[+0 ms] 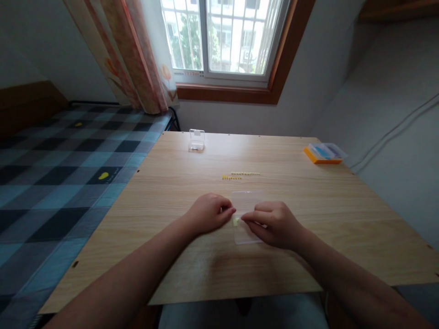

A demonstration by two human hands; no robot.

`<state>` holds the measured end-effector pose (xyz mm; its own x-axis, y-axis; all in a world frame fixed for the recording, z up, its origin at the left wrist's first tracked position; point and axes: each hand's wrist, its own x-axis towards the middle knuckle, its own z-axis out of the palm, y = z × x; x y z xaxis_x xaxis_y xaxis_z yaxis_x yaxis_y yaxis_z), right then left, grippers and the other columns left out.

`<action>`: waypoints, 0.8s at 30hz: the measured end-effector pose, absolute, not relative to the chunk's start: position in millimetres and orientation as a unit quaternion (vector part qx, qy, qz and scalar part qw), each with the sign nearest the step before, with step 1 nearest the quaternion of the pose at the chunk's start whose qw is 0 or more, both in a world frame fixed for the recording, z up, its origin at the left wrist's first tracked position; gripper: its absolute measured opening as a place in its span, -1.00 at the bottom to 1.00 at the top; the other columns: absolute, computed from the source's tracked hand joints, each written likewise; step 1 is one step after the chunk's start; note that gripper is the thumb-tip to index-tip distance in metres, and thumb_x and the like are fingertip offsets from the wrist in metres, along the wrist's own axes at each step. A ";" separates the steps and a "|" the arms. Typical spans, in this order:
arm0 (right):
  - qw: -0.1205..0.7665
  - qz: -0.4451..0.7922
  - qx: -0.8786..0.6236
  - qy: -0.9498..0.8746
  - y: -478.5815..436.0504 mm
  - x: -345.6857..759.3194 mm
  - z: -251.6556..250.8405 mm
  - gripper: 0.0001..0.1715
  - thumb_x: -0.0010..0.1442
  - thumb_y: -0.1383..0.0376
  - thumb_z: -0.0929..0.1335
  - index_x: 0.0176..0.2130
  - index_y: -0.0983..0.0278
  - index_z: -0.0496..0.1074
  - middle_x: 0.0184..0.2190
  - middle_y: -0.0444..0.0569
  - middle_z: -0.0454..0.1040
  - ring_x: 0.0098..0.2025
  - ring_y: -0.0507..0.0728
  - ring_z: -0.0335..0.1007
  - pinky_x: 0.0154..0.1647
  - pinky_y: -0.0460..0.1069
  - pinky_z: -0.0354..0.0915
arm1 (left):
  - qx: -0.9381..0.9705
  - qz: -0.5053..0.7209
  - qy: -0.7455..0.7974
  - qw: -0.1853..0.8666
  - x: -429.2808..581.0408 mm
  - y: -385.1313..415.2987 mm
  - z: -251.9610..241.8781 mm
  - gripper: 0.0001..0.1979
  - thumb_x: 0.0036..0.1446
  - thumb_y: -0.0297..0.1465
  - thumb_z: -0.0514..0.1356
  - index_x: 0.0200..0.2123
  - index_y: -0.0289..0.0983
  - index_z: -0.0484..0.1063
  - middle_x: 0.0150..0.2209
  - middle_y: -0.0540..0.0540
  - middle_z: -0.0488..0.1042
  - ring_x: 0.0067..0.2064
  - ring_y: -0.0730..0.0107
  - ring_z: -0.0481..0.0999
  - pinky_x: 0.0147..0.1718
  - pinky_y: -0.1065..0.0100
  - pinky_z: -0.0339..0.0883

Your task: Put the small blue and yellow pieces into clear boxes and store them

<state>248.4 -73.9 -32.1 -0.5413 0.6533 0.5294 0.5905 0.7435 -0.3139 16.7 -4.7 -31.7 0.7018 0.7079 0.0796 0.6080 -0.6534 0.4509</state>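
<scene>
Fingertips [243,219] of the right hand [276,224] come close together beside one small pale-yellow piece [236,222] in one flat, clear plastic case [248,236], opened out; I cannot tell whether they grip it. The left hand [210,213], fingers curled, meets the case's left edge, its grip unclear. Ahead lie two rows of tiny yellow pieces [245,173], too small to count. Farther, ahead-left, stands one open clear box [197,135]; ahead-right, one orange-and-clear case [324,160]. Pale wood tabletop [178,265] spreads wide both sides, its near edge beneath the forearms.
</scene>
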 end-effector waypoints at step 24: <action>0.082 0.060 -0.571 -0.815 100.5 223.1 -3.9 -0.77 0.21 0.27 0.40 -0.19 0.19 0.69 -0.21 -0.03 0.67 -0.19 0.12 0.54 -0.24 -0.08 0.28 | 0.896 0.127 0.370 0.209 17.0 -4.2 -34.2 -0.72 0.26 -0.29 0.16 -0.42 -0.23 0.59 -0.45 -0.05 0.57 -0.41 0.36 0.44 -0.40 0.34 0.14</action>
